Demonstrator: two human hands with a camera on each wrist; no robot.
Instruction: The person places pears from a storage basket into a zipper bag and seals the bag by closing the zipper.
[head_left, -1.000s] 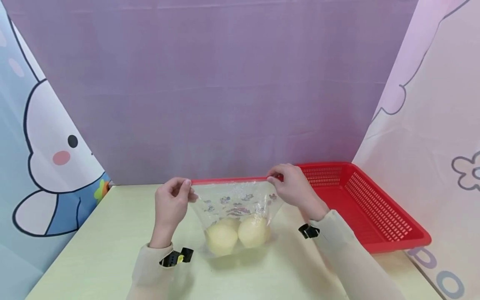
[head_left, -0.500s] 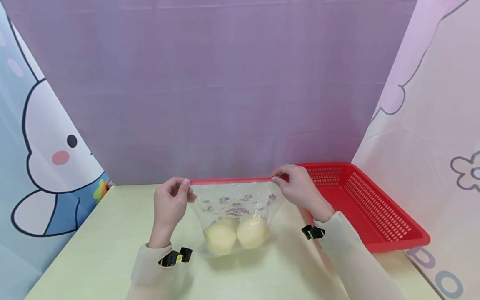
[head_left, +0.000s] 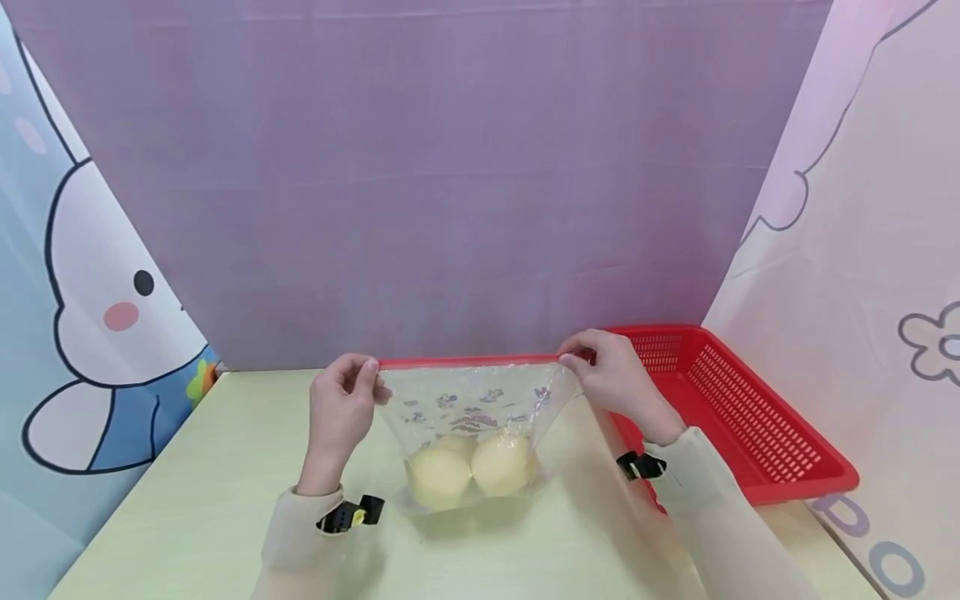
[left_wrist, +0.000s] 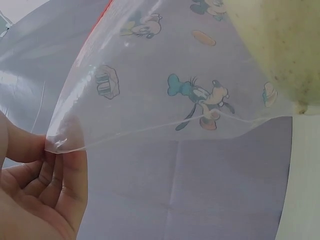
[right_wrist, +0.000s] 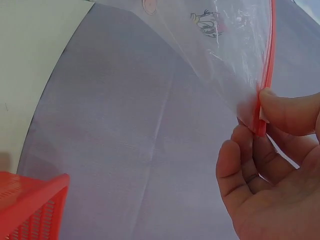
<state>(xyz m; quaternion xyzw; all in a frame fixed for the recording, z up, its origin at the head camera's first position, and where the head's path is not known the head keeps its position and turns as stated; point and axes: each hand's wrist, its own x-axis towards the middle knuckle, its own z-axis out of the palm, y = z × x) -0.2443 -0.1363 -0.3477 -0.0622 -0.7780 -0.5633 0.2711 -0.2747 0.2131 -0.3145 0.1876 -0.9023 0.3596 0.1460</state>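
Note:
A clear zip bag [head_left: 480, 396] with a red zip strip and printed cartoon figures hangs stretched between the two hands. Several pale yellow round fruits [head_left: 440, 477] lie in its bottom, low over the table; their exact kind is unclear. My left hand [head_left: 343, 408] pinches the bag's top left corner between thumb and fingers. At the other end of the red strip, my right hand [head_left: 611, 375] pinches the top right corner, as the right wrist view of the zip strip [right_wrist: 267, 65] also shows. One speckled fruit [left_wrist: 285, 45] shows through the film in the left wrist view.
On the right of the pale table [head_left: 225, 500] stands a red plastic basket [head_left: 750, 417] with perforated sides, partly behind the right forearm. A purple cloth [head_left: 450, 183] closes off the back, and printed panels stand at both sides.
My right hand has slid rightward along the red strip to the bag's corner, and a longer stretch of strip shows between the hands. The left hand has stayed nearly still.

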